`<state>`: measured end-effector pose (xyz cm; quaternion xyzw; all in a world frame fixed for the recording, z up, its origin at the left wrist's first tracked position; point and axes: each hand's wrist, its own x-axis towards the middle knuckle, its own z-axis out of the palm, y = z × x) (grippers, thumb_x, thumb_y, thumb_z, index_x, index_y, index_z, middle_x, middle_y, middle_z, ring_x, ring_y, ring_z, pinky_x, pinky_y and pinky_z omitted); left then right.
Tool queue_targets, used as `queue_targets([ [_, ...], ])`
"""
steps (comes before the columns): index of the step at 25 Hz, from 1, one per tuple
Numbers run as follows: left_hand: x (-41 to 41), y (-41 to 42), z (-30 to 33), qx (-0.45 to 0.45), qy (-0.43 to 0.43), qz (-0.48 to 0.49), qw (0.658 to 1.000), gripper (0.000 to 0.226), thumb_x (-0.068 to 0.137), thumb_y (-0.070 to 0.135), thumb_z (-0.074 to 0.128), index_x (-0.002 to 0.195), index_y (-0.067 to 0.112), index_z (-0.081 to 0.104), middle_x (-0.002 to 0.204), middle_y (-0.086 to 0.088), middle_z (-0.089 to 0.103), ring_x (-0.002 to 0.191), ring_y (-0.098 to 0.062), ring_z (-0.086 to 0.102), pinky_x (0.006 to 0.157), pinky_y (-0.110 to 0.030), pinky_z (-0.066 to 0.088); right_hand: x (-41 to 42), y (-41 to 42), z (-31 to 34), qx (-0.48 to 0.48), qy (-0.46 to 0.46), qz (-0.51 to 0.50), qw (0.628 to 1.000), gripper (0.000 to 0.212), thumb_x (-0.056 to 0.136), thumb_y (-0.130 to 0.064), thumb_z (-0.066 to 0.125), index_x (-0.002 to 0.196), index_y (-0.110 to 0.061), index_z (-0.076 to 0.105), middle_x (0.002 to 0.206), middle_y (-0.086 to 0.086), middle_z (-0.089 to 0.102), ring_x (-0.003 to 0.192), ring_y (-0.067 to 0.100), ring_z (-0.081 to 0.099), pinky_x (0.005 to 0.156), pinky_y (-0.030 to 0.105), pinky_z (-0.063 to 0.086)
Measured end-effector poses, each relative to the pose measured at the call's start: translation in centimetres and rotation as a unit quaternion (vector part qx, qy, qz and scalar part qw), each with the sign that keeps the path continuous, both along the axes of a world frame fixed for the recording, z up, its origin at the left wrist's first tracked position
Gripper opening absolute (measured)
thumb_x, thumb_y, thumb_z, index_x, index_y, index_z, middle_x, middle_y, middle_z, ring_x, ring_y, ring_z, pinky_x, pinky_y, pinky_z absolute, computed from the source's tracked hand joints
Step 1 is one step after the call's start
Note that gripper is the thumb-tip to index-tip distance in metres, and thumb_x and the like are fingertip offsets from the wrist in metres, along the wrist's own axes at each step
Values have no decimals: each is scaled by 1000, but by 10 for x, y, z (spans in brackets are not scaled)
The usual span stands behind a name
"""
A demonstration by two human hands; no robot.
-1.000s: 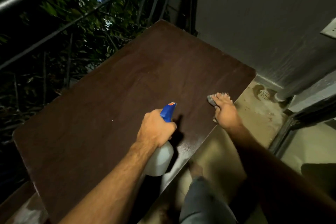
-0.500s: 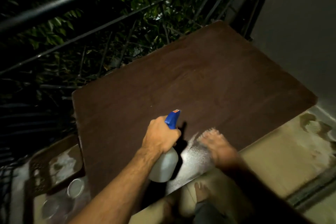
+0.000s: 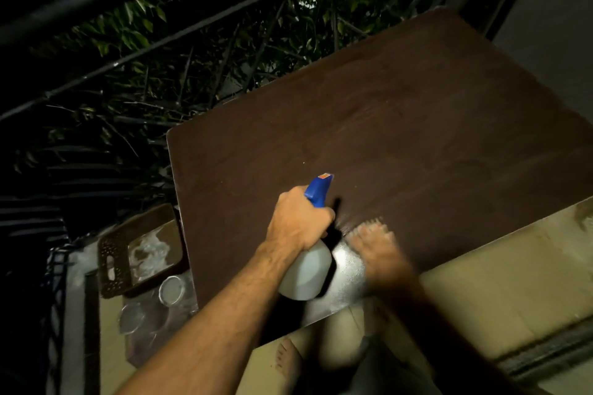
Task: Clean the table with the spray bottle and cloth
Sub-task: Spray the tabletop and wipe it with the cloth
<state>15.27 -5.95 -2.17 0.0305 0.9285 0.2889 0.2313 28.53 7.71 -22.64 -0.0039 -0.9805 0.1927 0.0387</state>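
Observation:
A dark brown table (image 3: 401, 138) fills the middle and right of the view. My left hand (image 3: 296, 223) grips a white spray bottle (image 3: 306, 274) with a blue trigger head, held over the table's near edge. Just to its right my right hand (image 3: 382, 253) lies flat on the tabletop, blurred by motion. The cloth is hidden under that hand. A wet, shiny patch (image 3: 345, 266) shows on the wood between the bottle and my right hand.
A black metal railing (image 3: 134, 51) with foliage behind it runs along the far left side. A brown plastic basket (image 3: 115, 253) and round lids (image 3: 171, 289) sit on the floor left of the table. My bare foot (image 3: 285, 359) stands on the tiled floor below.
My right hand has slid left along the near edge of the table, from its right end to beside the bottle. The view has swung left. My left hand keeps hold of the bottle.

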Motion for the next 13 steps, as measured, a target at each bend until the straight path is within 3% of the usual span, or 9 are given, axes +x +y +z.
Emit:
queue_targets([
  [3, -8, -22, -1, 20, 1, 0, 1000, 10, 65, 19, 65, 70, 10, 63, 59, -2, 68, 51, -16, 64, 48, -29, 48, 8, -85, -2, -84, -2, 112, 990, 35, 86, -13, 38, 120, -13, 49, 133, 13, 37, 110, 38, 63, 93, 48, 51],
  [5, -11, -39, 0, 25, 1, -10, 1000, 11, 65, 19, 65, 71, 10, 65, 61, -2, 70, 55, -19, 67, 53, -31, 51, 5, -92, 18, -108, 1, 173, 979, 30, 82, -14, 41, 109, -19, 52, 125, 13, 44, 104, 38, 64, 90, 45, 51],
  [7, -14, -53, -1, 23, 3, -15, 1000, 12, 65, 20, 65, 72, 11, 66, 62, -2, 70, 57, -20, 68, 55, -31, 53, -2, -76, 29, -67, 39, 171, 982, 27, 87, -20, 40, 106, -20, 59, 124, 13, 59, 107, 34, 60, 95, 39, 48],
  [10, -15, -77, -2, 41, 0, -22, 999, 16, 63, 21, 62, 74, 11, 67, 61, -5, 73, 59, -22, 72, 62, -39, 60, -20, -34, 32, -47, 61, -26, 997, 49, 84, -17, 38, 126, -13, 64, 138, 15, 54, 131, 32, 43, 114, 33, 17],
  [13, -14, -94, 0, 43, 10, -30, 999, 12, 65, 19, 63, 73, 11, 66, 60, -4, 72, 55, -18, 71, 61, -36, 59, -26, -25, 44, -84, -10, -222, 971, 57, 82, -9, 43, 139, -13, 52, 148, 13, 45, 141, 31, 33, 119, 41, 16],
])
